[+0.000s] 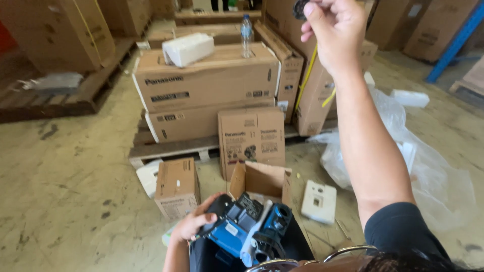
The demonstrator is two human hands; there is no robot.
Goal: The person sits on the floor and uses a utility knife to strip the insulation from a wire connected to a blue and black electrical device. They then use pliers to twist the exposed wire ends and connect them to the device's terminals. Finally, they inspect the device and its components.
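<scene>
A person's left hand [194,224] is gripping, fingers curled around its edge, a blue and black plastic pump-like machine [247,229] low in front of them, just before an open brown cardboard box [262,180]. Their right hand [335,27] is lifted high, fingertips pinching a small round black part [300,9]. Stacked cardboard cartons [212,83] are resting on a wooden pallet [169,148] behind.
</scene>
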